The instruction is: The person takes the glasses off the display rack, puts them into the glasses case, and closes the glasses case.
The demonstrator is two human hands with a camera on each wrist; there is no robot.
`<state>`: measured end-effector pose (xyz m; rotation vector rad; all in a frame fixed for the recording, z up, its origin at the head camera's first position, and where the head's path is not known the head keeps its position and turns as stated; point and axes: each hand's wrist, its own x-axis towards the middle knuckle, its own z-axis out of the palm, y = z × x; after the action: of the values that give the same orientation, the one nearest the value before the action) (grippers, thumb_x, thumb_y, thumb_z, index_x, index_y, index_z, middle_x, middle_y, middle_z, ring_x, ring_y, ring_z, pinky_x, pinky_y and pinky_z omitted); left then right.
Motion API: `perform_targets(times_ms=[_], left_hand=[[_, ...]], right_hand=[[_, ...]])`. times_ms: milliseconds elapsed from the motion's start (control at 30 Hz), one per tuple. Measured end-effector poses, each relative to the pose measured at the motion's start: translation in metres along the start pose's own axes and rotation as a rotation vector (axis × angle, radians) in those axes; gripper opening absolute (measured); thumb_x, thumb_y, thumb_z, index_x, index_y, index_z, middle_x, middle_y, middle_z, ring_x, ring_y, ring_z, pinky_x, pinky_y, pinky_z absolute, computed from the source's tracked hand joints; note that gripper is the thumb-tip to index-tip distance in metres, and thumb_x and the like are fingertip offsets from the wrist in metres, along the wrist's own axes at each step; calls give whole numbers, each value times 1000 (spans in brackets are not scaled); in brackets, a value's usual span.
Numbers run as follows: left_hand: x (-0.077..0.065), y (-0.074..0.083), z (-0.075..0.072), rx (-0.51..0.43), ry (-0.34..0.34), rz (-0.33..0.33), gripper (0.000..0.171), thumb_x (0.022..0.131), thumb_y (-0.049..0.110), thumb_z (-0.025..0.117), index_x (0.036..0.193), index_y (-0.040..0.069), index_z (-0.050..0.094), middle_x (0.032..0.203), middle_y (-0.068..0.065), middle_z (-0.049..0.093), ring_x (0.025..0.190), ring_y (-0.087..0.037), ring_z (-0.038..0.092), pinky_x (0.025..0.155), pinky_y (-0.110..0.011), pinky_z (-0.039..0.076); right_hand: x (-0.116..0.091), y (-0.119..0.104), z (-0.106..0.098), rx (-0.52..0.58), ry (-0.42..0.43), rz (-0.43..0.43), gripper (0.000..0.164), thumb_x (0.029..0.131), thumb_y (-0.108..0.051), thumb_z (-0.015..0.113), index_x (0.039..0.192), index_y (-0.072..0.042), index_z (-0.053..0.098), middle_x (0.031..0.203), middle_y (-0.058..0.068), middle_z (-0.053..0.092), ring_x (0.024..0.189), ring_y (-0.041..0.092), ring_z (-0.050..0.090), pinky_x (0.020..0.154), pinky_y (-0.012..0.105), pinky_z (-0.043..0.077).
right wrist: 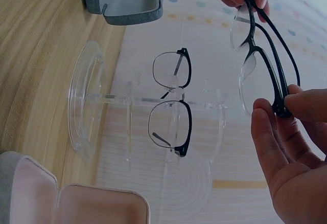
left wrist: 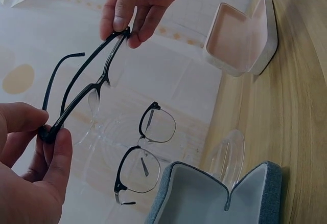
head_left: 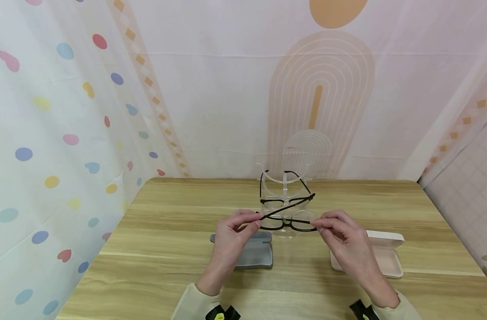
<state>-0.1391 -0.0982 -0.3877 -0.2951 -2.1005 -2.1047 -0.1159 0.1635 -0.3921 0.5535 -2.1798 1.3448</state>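
Both hands hold a pair of black-framed eyeglasses in front of a clear display stand. My left hand pinches the left hinge corner between thumb and fingers. At the opposite corner, my right hand pinches the frame. In the head view the temples cross behind the lenses, one folded close along the frame and the other angled out. A second pair of dark-browed, thin-rimmed eyeglasses rests on the stand, temples pointing back.
An open grey-blue glasses case lies by my left hand. Partly behind my right hand lies an open white case with pink lining. The wooden table ends at a patterned curtain.
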Motion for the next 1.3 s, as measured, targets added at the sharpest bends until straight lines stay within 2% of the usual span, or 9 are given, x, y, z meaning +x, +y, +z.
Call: perform_targets(times_ms=[367, 633, 933, 1300], left_hand=[[-1, -1, -2, 55, -7, -31, 18, 88, -3, 75, 102, 4, 82, 102, -9, 73, 101, -19, 66, 78, -22, 54], [-1, -2, -2, 84, -14, -36, 18, 87, -3, 75, 101, 4, 83, 104, -8, 73, 104, -19, 66, 88, -27, 56], [-2, -3, -4, 124, -36, -30, 16, 88, -3, 75, 98, 6, 83, 101, -8, 72, 99, -18, 67, 86, -26, 57], [-4, -2, -8, 152, -53, -40, 17, 88, -3, 75, 97, 8, 84, 99, -4, 72, 95, -15, 67, 84, -25, 57]], right_hand=[[0, 1, -1, -1, -13, 13, 26, 87, 19, 69, 99, -2, 79, 102, -1, 66, 90, 6, 66, 79, 15, 57], [0, 3, -1, 7, -13, 20, 26, 87, 17, 70, 98, -5, 80, 102, -2, 66, 90, 12, 67, 79, 16, 57], [1, -1, 1, 17, -1, 4, 28, 86, 19, 69, 98, -5, 80, 101, 0, 67, 90, 5, 66, 80, 14, 56], [-1, 0, 5, 3, 0, -2, 29, 86, 18, 71, 98, -6, 80, 101, 0, 68, 90, 4, 66, 78, 14, 56]])
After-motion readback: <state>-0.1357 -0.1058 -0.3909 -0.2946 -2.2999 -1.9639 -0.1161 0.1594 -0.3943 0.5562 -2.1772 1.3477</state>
